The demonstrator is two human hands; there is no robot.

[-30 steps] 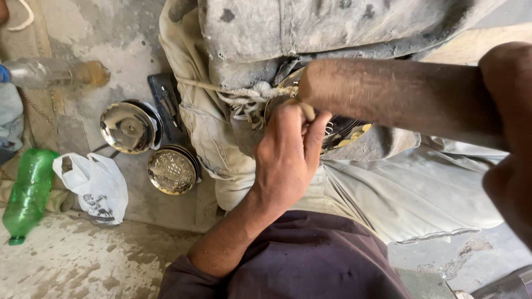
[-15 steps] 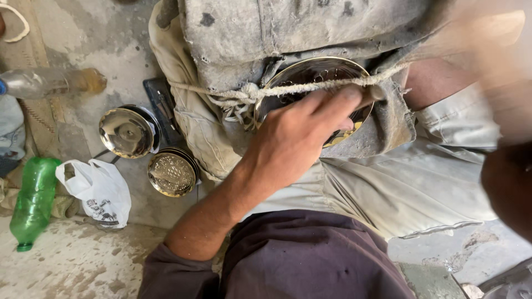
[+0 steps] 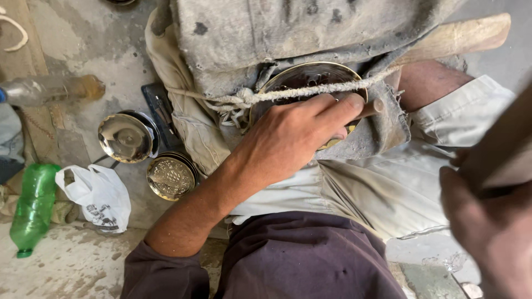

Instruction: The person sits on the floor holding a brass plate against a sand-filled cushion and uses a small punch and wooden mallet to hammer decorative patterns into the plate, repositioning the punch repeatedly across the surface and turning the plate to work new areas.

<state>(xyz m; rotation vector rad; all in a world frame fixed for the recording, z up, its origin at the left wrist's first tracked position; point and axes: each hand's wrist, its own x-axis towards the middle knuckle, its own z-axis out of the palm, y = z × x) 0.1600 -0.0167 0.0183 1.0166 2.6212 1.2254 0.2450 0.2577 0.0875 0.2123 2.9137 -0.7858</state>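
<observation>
- We see the left hand (image 3: 288,141) at the centre of the frame, its forearm running up from the lower left out of a dark purple sleeve (image 3: 160,271).
- Its fingers (image 3: 332,108) lie stretched to the right across the lower rim of a round brass dish (image 3: 302,77); the thumb side curls around a thin rod-like tool (image 3: 372,108) whose tip pokes out past the fingertips. We read this hand as closed on the tool and pressing on the dish.
- The brass dish sits in the upper centre of the frame, cradled in grey, stained cloth (image 3: 288,33) over the lap, with a frayed cord (image 3: 260,97) stretched across its face and knotted at its left edge.
- The right hand (image 3: 490,221) fills the lower right corner, blurred and close to the lens; it appears wrapped around a thick wooden handle (image 3: 507,152), though we cannot tell how firmly.
- A pale wooden block (image 3: 460,36) lies at the upper right, just past the dish.
- On the floor (image 3: 72,33) at the left, well apart from the hands: a plain shiny bowl (image 3: 126,137), an engraved brass dish (image 3: 170,177) just below it, a white plastic bag (image 3: 97,194), a green bottle (image 3: 33,207) and a clear bottle (image 3: 50,88).
- Open floor shows in the upper left and lower left corners.
</observation>
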